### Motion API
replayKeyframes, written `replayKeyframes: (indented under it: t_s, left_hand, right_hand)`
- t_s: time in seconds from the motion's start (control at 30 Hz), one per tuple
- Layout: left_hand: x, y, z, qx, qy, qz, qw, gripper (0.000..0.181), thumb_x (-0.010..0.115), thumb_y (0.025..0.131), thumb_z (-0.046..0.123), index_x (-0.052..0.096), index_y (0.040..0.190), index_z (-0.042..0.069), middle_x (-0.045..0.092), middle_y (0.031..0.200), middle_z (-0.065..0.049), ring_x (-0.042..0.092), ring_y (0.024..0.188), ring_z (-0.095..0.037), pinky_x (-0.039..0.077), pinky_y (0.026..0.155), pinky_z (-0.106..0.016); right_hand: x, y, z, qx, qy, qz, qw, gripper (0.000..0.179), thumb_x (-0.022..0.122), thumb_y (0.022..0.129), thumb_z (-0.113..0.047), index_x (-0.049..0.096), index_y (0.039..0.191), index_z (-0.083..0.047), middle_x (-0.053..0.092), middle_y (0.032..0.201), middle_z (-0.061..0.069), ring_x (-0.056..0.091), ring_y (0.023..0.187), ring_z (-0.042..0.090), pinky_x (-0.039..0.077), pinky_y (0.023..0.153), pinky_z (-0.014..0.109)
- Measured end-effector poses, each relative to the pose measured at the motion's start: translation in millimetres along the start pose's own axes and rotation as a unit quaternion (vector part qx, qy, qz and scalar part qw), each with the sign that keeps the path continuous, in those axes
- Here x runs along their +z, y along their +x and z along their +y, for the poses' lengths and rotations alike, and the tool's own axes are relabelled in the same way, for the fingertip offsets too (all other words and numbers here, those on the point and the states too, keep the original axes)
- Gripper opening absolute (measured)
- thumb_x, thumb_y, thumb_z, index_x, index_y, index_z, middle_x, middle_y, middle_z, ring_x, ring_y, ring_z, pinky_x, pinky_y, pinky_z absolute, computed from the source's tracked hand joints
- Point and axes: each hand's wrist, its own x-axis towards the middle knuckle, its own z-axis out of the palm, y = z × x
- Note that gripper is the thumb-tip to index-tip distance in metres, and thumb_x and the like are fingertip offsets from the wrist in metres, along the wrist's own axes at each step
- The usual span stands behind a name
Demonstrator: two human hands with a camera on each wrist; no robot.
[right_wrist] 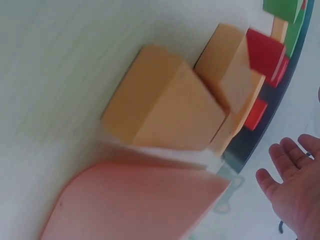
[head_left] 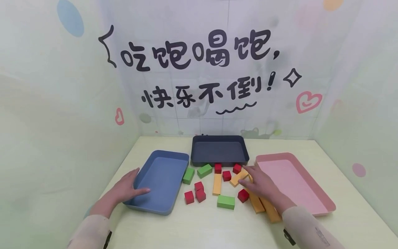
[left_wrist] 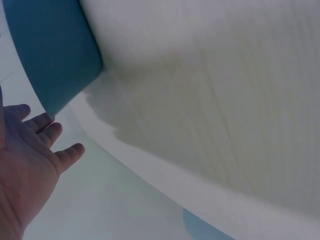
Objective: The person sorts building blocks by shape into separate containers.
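My left hand [head_left: 124, 188] hovers with spread fingers at the left edge of the blue tray [head_left: 163, 180]; nothing is in it. In the left wrist view the fingers [left_wrist: 42, 122] appear beside the tray's side. Over the yellow-orange blocks [head_left: 256, 202] near the pink tray [head_left: 300, 186] is my right hand [head_left: 264, 185], fingers extended and holding nothing. It partly hides these blocks. Just left of it lie a red cube [head_left: 243, 195] and a shorter-looking orange block [head_left: 238, 177]. The right wrist view shows the palm [right_wrist: 302, 200] apart from the orange blocks [right_wrist: 165, 100].
A dark navy tray [head_left: 219, 152] stands at the back. Between the trays lie several red cubes [head_left: 189, 197], three green blocks [head_left: 226, 202] and another orange block [head_left: 217, 184]. Walls enclose the table [head_left: 199, 228] at the back and sides.
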Motion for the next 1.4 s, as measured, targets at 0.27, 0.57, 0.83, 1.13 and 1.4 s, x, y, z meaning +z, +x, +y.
replayKeyframes:
  t_s: [0.27,0.57,0.83,1.13,1.4]
  left_hand:
    - [-4.6,-17.0,-9.8,0.022,-0.020,-0.007,0.9995,0.110,0.069,0.066,0.059,0.021,0.139,-0.008,0.030,0.136,-0.031,0.028,0.122,-0.048,0.025,0.096,-0.058]
    - [-5.0,-28.8,-9.8,0.001,-0.030,-0.031,0.9991,0.109,0.071,0.066,0.056,0.023,0.139,-0.008,0.034,0.134,-0.031,0.033,0.120,-0.047,0.029,0.094,-0.056]
    - [-6.5,-33.2,-9.8,-0.017,-0.025,-0.046,0.9985,0.107,0.072,0.066,0.055,0.023,0.140,-0.003,0.038,0.130,-0.032,0.038,0.116,-0.047,0.033,0.090,-0.056]
    - [-7.1,-38.0,-15.8,-0.016,-0.034,-0.064,0.9973,0.107,0.072,0.067,0.053,0.019,0.142,-0.001,0.032,0.135,-0.032,0.032,0.120,-0.048,0.031,0.092,-0.058]
    - [-5.1,-38.6,-15.3,-0.011,-0.043,-0.061,0.9971,0.106,0.073,0.067,0.051,0.019,0.142,0.000,0.033,0.133,-0.033,0.034,0.120,-0.048,0.031,0.092,-0.058]
  right_hand:
    - [4.5,-9.4,-16.8,-0.041,0.015,-0.019,0.9989,0.068,0.064,0.078,-0.051,0.049,0.131,-0.013,0.049,0.126,0.009,0.050,0.108,0.025,0.044,0.087,0.044]
    - [11.5,-16.3,-29.6,-0.066,0.037,-0.073,0.9945,0.063,0.067,0.076,-0.048,0.053,0.128,-0.014,0.051,0.122,0.003,0.049,0.107,0.022,0.043,0.086,0.041]
    - [19.2,-22.0,-34.3,-0.119,0.034,-0.110,0.9863,0.060,0.068,0.077,-0.044,0.054,0.125,-0.011,0.056,0.114,0.001,0.052,0.091,0.016,0.046,0.078,0.034]
    - [27.9,-25.1,-36.5,-0.154,-0.027,-0.115,0.9810,0.049,0.071,0.076,-0.039,0.062,0.117,-0.012,0.059,0.108,-0.001,0.053,0.093,0.013,0.047,0.080,0.034]
    - [31.1,-25.5,-34.9,-0.192,-0.067,-0.096,0.9743,0.040,0.072,0.076,-0.031,0.065,0.110,-0.011,0.060,0.097,-0.005,0.050,0.081,0.004,0.046,0.073,0.029]
